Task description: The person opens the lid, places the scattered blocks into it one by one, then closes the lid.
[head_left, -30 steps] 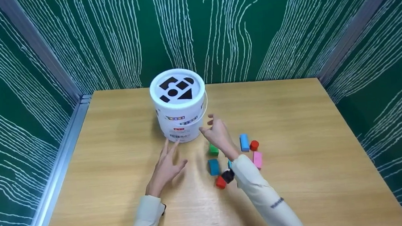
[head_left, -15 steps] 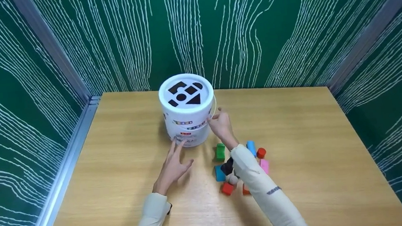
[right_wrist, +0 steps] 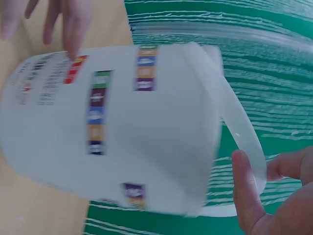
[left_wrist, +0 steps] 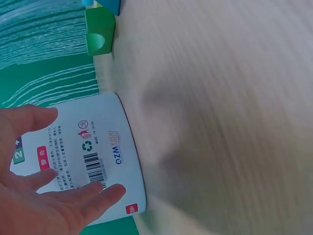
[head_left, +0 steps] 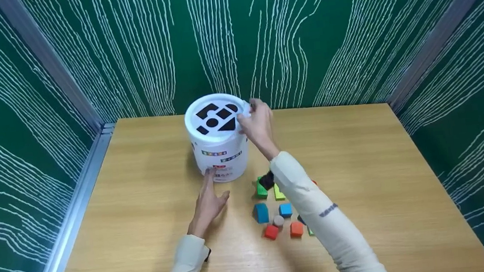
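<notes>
A white toy-block bucket (head_left: 222,155) stands upright at the table's back; its lid (head_left: 191,127) has several black shapes. My right hand (head_left: 259,125) is beside the lid's right edge. There it pinches the bucket's white handle (right_wrist: 242,129) between thumb and finger, and the handle is raised above the lid in the right wrist view. My left hand (head_left: 206,204) lies low before the bucket, fingers extended and the fingertips right at its printed front. The left wrist view shows those fingers (left_wrist: 73,196) over the barcode area, holding nothing.
Several loose blocks lie right of centre on the wooden table (head_left: 122,216): a green block (head_left: 262,189), a blue cube (head_left: 285,210), a red block (head_left: 271,232) and an orange cube (head_left: 296,229). My right sleeve (head_left: 308,196) covers others. Green patterned walls (head_left: 277,41) enclose the table.
My right hand has risen from the bucket's side to its lid, bringing the handle up with it. The left hand has stayed near the bucket's lower front.
</notes>
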{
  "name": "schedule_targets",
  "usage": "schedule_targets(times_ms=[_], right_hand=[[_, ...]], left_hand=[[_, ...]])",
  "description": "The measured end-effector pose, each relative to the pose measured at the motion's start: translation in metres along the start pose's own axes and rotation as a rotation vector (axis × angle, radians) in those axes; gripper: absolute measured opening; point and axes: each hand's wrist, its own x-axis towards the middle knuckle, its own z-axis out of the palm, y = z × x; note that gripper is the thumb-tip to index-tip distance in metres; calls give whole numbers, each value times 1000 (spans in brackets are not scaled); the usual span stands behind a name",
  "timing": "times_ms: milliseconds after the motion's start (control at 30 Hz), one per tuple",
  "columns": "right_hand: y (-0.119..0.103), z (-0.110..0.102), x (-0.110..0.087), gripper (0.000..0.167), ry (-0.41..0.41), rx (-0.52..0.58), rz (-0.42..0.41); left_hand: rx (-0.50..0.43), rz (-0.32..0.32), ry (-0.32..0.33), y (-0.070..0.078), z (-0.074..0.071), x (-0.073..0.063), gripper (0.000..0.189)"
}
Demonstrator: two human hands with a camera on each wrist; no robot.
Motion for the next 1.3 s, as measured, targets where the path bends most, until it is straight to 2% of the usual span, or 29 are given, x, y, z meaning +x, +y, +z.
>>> schedule_targets(times_ms=[300, 533, 700, 867, 967, 1100, 1200, 1300], right_hand=[[-37, 7, 6, 62, -65, -78, -52], [-61, 11, 3, 64, -87, -91, -91], [-78, 10, -2, 61, -134, -100, -125], [-97, 2, -10, 53, -150, -84, -203], [-110, -4, -13, 48, -159, -78, -248], [-124, -13, -17, 45, -184, -104, -265], [-132, -19, -22, 41, -201, -133, -283], [-139, -25, -30, 36, -221, -165, -308]], left_hand=[[1, -49, 69, 8, -1, -1, 83], [-45, -147, 127, 8, 5, 0, 88], [-69, -167, 202, 8, 10, 0, 105], [-121, -138, 266, 9, 10, 2, 111], [-141, -125, 301, 11, 4, 5, 112], [-169, -95, 328, 15, -6, 7, 116], [-199, -40, 332, 19, -13, 4, 119], [-212, 4, 328, 23, -20, -7, 123]])
